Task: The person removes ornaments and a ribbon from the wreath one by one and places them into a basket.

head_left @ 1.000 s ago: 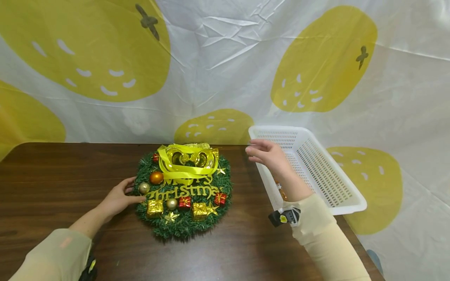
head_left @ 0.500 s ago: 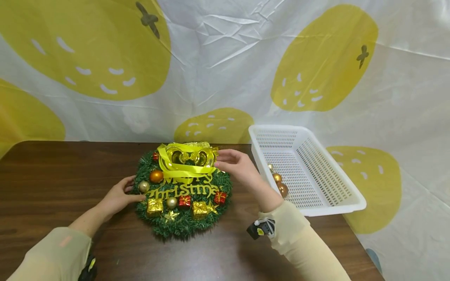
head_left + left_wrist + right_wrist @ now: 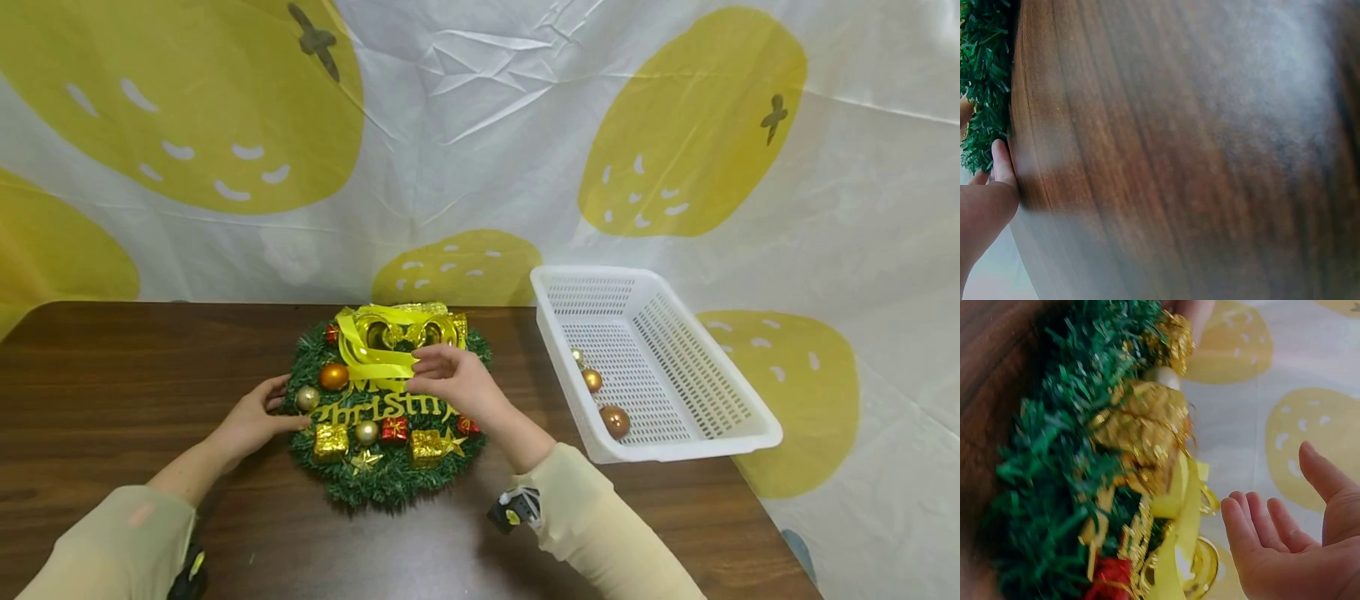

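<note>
Wreath [image 3: 390, 408], one only, lies flat on the dark wooden table [image 3: 112, 383] near its back edge, green tinsel carrying a yellow ribbon bow [image 3: 378, 354], two gold bells [image 3: 408, 336], gold lettering, three round baubles at its left and lower part, two gold gift boxes and three small red ones that show; one white plastic basket [image 3: 697, 417] stands just right of it, tilted, with three baubles [image 3: 615, 421] lying inside, two orange-brown and one smaller pale one.

Two hands are at work; the left hand [image 3: 251, 421] rests against the wreath's left rim with fingers nearly straight, gripping nothing, and the left wrist view shows a fingertip [image 3: 1002, 164] touching the green tinsel; the right hand [image 3: 453, 379] hovers over the middle of the wreath by the ribbon, and the right wrist view shows it [image 3: 1285, 544] open, fingers loosely spread, holding nothing.

A second ago the right hand was up at the basket's near rim; half a second ago it was at the wreath's right side; now it has come further left over the lettering; the left hand has stayed put; the largest bauble has rolled toward the basket's low front corner.

Behind the table hangs a creased white cloth [image 3: 487, 125] printed with large yellow fruit.
</note>
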The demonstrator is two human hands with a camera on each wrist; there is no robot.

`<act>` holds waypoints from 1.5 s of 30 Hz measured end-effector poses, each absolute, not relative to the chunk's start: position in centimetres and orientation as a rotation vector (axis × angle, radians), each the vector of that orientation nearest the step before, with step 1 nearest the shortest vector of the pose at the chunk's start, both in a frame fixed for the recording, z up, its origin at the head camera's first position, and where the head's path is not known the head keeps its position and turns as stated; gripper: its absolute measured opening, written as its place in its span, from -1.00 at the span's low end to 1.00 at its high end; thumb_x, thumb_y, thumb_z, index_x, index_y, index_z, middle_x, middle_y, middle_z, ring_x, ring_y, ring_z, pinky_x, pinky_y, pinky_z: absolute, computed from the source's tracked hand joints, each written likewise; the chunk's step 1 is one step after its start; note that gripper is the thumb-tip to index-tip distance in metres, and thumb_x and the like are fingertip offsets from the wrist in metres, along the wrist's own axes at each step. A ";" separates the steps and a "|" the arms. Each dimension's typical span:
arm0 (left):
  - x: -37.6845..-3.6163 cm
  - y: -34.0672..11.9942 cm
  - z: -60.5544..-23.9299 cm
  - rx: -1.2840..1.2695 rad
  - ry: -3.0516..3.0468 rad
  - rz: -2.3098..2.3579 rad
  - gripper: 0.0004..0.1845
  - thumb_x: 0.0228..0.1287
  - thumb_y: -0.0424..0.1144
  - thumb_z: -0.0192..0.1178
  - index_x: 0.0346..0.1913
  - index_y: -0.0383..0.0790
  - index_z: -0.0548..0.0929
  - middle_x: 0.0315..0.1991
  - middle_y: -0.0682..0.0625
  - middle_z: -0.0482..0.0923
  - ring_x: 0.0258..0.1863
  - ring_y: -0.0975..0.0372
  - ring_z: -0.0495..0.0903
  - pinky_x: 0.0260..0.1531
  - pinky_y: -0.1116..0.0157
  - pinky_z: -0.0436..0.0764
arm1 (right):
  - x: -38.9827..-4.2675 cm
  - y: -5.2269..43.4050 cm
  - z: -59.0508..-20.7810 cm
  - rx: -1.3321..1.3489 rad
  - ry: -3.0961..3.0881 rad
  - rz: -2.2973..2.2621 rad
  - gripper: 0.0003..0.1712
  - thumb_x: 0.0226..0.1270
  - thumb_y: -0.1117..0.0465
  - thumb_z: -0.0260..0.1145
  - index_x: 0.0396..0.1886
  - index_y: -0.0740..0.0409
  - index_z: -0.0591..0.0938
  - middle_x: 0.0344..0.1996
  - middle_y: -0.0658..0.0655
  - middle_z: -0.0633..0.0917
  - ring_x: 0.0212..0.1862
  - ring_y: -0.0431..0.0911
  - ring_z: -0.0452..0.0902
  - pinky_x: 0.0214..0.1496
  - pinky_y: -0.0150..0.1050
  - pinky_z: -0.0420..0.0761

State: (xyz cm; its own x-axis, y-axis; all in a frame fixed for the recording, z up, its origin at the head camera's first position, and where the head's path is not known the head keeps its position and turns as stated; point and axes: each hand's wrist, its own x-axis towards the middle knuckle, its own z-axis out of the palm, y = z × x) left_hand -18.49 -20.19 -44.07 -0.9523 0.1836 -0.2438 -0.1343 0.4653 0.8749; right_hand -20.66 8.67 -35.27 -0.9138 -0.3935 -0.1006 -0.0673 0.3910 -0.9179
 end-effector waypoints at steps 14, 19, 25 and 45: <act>-18.6 -20.1 -44.1 0.014 2.410 1.484 0.03 0.20 -0.08 0.26 0.45 -0.43 -0.21 0.38 -0.52 -0.11 0.34 -0.33 -0.02 0.24 -0.21 0.20 | -20.0 5.8 -38.0 -0.525 2.385 -1.416 -0.41 0.07 0.26 0.44 0.14 0.28 0.53 -0.01 0.25 0.64 0.05 0.08 0.56 0.09 -0.28 0.55; -18.5 -20.1 -43.9 0.011 2.405 1.484 0.03 0.20 -0.08 0.26 0.45 -0.43 -0.21 0.38 -0.52 -0.12 0.34 -0.33 -0.02 0.24 -0.22 0.19 | -19.8 5.2 -38.8 -0.541 2.425 -1.368 -0.39 0.03 0.25 0.47 0.13 0.26 0.54 -0.02 0.21 0.65 0.06 0.04 0.56 0.12 -0.28 0.54; -18.4 -20.0 -43.9 0.012 2.403 1.490 0.03 0.19 -0.10 0.26 0.45 -0.43 -0.21 0.38 -0.51 -0.11 0.34 -0.33 -0.02 0.25 -0.22 0.18 | -19.5 4.8 -39.4 -0.583 2.501 -1.246 -0.31 0.00 0.16 0.49 0.18 0.19 0.51 0.07 0.17 0.62 0.13 0.00 0.53 0.20 -0.24 0.50; -18.4 -20.0 -43.9 0.013 2.402 1.489 0.02 0.20 -0.10 0.25 0.46 -0.42 -0.21 0.39 -0.51 -0.12 0.35 -0.32 -0.03 0.25 -0.22 0.18 | -18.9 3.7 -39.9 -1.062 2.806 -0.524 -0.57 0.12 0.16 0.41 0.02 0.13 0.62 -0.09 0.04 0.68 -0.06 -0.16 0.57 0.04 -0.41 0.53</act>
